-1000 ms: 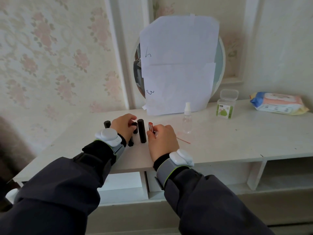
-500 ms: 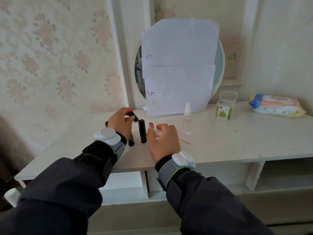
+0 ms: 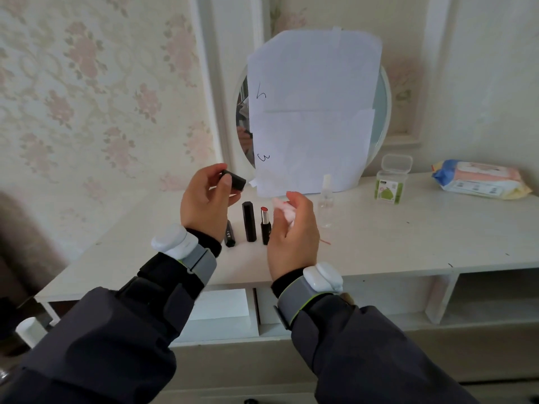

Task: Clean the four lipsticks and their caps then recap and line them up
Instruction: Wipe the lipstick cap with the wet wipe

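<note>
My left hand [image 3: 205,205] is raised above the tabletop and pinches a black lipstick cap [image 3: 234,179] between thumb and fingers. My right hand [image 3: 294,234] holds a crumpled pink-stained tissue [image 3: 282,210] just right of an uncapped lipstick [image 3: 265,225] that stands upright with its red tip showing. A capped black lipstick [image 3: 249,224] stands upright to its left. Another black lipstick [image 3: 229,236] shows partly below my left wrist.
The white dresser top [image 3: 408,240] carries a small clear spray bottle [image 3: 325,199], a green-labelled plastic box with its lid open [image 3: 390,182] and a pack of wet wipes [image 3: 478,179]. A thin red-tipped stick [image 3: 326,241] lies by my right hand. A paper-covered round mirror [image 3: 315,112] leans behind.
My left hand lifted the black cap up off the table and away from the row. My right hand drew back from the uncapped lipstick, with the tissue now showing in it.
</note>
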{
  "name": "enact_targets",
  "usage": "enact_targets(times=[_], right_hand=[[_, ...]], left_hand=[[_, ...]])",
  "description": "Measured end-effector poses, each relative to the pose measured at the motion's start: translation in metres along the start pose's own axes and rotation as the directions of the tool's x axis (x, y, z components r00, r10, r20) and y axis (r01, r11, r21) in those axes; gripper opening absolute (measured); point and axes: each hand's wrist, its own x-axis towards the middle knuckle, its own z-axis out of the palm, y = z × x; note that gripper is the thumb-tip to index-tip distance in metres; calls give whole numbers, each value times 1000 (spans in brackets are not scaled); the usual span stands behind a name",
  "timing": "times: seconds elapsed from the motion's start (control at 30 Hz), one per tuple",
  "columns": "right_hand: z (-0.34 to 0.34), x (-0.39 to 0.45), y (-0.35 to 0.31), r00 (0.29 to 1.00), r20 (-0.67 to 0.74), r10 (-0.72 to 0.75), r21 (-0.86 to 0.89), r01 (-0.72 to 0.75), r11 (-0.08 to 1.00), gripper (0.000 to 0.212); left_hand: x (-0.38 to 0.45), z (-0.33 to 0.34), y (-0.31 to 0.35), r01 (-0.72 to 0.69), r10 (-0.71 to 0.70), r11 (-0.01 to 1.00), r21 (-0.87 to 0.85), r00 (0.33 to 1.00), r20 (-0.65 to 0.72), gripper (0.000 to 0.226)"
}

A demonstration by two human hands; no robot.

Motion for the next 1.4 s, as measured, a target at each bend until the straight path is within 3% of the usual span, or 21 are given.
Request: enact_targets(times=[0.2,0.37,0.47,0.6,0.8,0.97,1.2,1.4], right_hand=[[2,-1,-12,999,30,24,91,-27,996,12],[7,-3,-16,997,45,-57,121,52,991,4],[10,-6,-15,995,52,-84,88,79,993,4],[13,-8,-13,994,109,-13,36,9,999,4],[15,-5,-14,980,194,-51,-35,58,998,8],[18,-13,-22,968,246,-49,23,45,999,41],[13,-10,-21,980,191,59,37,-67,997,10],[14,-9,-15,989,145,-2,-36,7,999,5]], left_hand=[[-19,-2,2,115,-100,976,-184,991,92,19],[-23,-7,0,226,-184,924,-307,970,158,20],[-25,-10,1,279,-221,878,-389,957,187,19],[-25,-13,0,343,-277,817,-464,938,207,19],[-27,-18,-7,393,-304,806,-443,917,260,19],[-25,-22,-11,411,-329,800,-437,910,254,19],[-24,-22,-16,443,-356,793,-419,894,272,20],[-25,-23,-18,465,-362,775,-428,882,302,19]])
